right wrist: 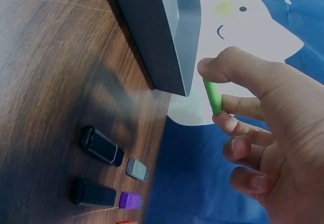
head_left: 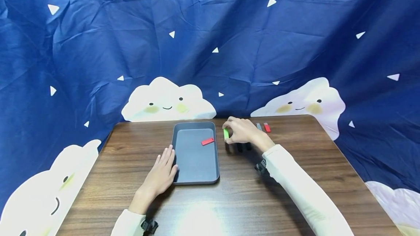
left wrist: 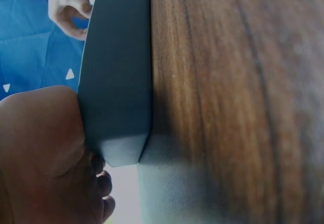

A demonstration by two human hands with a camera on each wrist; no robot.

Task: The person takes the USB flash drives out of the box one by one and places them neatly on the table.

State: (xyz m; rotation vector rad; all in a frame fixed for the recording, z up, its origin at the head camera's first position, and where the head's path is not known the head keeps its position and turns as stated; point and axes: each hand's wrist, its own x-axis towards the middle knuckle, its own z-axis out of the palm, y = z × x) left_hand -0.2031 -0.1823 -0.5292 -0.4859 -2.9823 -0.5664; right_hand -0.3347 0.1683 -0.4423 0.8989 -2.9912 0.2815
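Across the wooden table (head_left: 295, 177), backed by a blue cloth (head_left: 229, 28) printed with smiling clouds, the biggest item is a grey tray (head_left: 196, 181) sitting near the centre. Inside it, toward 1 o'clock of its floor, lies a red stick (head_left: 207, 141).

At 9 o'clock of the tray the left hand (head_left: 162, 174) lies flat on the wood, fingers straight and close together, its edge touching the tray's outer wall.

At 3 o'clock of the tray the right hand (head_left: 241, 131) hangs just off the tray's right rim, thumb and forefinger pinching a small green stick (head_left: 226, 134) by its long sides, the other fingers loosely curled beneath. The green piece looks like a USB-type stick: light, rigid, smooth plastic, likely a little slippery, so a pinch across its flat faces near the middle seems the surest hold.

Beyond the hand, toward 2 o'clock, a grey stick (head_left: 259, 126) and another red one (head_left: 267, 127) lie side by side. The right wrist view shows two black sticks (right wrist: 101, 146) on the wood under the hand.
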